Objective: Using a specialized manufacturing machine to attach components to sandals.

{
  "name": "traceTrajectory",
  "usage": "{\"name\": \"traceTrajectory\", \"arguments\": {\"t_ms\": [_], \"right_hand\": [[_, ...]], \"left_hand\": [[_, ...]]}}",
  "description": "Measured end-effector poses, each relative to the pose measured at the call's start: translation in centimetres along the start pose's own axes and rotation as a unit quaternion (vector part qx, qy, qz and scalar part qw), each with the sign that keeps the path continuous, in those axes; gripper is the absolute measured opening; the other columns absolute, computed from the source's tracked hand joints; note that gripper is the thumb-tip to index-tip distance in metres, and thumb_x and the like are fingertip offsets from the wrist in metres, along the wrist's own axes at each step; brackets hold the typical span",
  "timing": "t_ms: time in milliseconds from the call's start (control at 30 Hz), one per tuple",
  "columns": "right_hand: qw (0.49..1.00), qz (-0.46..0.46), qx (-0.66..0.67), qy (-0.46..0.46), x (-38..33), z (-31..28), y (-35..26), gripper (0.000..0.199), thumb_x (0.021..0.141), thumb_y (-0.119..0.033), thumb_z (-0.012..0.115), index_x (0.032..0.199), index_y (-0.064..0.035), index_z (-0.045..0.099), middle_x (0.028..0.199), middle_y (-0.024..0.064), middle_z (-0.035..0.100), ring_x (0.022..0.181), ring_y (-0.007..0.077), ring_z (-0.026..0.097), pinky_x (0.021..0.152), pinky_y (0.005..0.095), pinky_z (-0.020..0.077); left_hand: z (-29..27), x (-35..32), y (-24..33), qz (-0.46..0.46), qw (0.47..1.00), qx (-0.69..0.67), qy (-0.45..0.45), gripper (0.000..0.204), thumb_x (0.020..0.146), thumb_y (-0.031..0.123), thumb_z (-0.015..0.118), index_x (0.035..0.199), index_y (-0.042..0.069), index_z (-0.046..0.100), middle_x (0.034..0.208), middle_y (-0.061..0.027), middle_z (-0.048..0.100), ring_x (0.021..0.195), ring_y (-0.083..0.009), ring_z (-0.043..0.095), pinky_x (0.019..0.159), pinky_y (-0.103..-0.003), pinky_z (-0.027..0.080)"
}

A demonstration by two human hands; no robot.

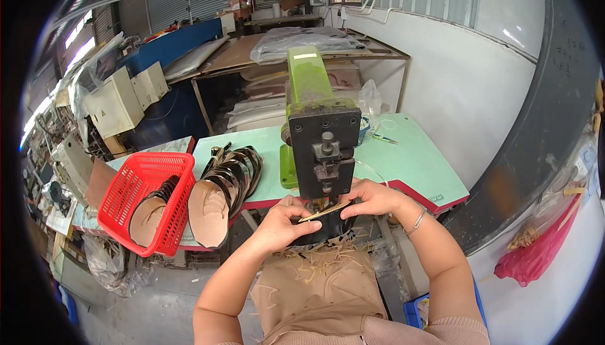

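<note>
A green sewing machine (309, 74) with a black head (321, 152) stands in front of me. Under that head, a thin piece with a tan edge (324, 212), apparently a shoe upper, lies between my hands. My left hand (283, 224) pinches its left end, thumb on the near side. At the other end my right hand (373, 200) grips it between thumb and fingers. The machine head hides part of the fingertips and the needle area. Black shoe uppers with beige lining (214, 209) lie in an overlapping row on the table to the left.
A red plastic basket (170, 159) with more uppers (151, 219) overhangs the table's left front. Small snips (384, 139) lie on the green tabletop (416, 162) at right. Tan trimmings (328, 260) cover my lap. A blue bin (413, 313) stands low at right.
</note>
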State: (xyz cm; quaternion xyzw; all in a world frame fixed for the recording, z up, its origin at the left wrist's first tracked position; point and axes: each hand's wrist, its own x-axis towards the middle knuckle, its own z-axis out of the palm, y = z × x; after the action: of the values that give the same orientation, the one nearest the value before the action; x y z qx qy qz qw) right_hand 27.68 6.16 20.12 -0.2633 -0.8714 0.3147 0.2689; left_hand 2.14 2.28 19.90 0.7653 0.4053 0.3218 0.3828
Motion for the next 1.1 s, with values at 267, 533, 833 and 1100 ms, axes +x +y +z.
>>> {"name": "traceTrajectory", "arguments": {"t_ms": [267, 533, 833, 1100], "right_hand": [[0.999, 0.029, 0.01, -0.038, 0.8, 0.4, -1.0, 0.029, 0.073, -0.027, 0.073, 0.091, -0.0051, 0.066, 0.1, 0.0068, 0.062, 0.1, 0.0208, 0.051, 0.088, 0.0331, 0.0405], [0.991, 0.048, 0.12, 0.022, 2.0, 2.4, -0.7, 0.054, 0.07, -0.023, 0.076, 0.115, -0.0014, 0.056, 0.118, 0.0134, 0.056, 0.1, 0.02, 0.059, 0.088, 0.0323, 0.0459], [0.99, 0.058, 0.085, 0.1, 2.6, 3.2, -3.5, 0.053, 0.061, -0.023, 0.081, 0.107, -0.0054, 0.06, 0.108, 0.0114, 0.061, 0.095, 0.021, 0.06, 0.083, 0.0323, 0.0482], [1.0, -0.012, -0.002, -0.013, 1.5, -0.5, 1.6, 0.029, 0.064, -0.031, 0.078, 0.085, -0.0131, 0.069, 0.103, -0.0018, 0.064, 0.105, 0.0252, 0.047, 0.097, 0.0391, 0.0319]], "left_hand": [[-2.1, 0.0, -1.0, 0.057, 0.998, -0.023, -0.032, 0.025, 0.068, 0.019, 0.078, 0.082, 0.001, 0.067, 0.088, -0.0039, 0.05, 0.084, -0.0151, 0.05, 0.073, -0.026, 0.042], [-4.9, 0.6, -1.8, 0.05, 0.99, -0.058, -0.122, 0.022, 0.071, 0.014, 0.076, 0.085, 0.001, 0.066, 0.099, -0.0046, 0.05, 0.092, -0.0151, 0.052, 0.08, -0.027, 0.043], [-3.7, 1.1, -0.9, 0.155, 0.983, 0.07, -0.067, 0.024, 0.068, 0.019, 0.078, 0.077, 0.002, 0.065, 0.093, -0.0109, 0.053, 0.09, -0.0235, 0.054, 0.08, -0.032, 0.044], [0.9, 0.4, 1.1, 0.159, 0.971, 0.129, 0.126, 0.026, 0.064, 0.02, 0.08, 0.067, 0.001, 0.062, 0.08, -0.0093, 0.052, 0.076, -0.0248, 0.053, 0.067, -0.033, 0.044]]}}
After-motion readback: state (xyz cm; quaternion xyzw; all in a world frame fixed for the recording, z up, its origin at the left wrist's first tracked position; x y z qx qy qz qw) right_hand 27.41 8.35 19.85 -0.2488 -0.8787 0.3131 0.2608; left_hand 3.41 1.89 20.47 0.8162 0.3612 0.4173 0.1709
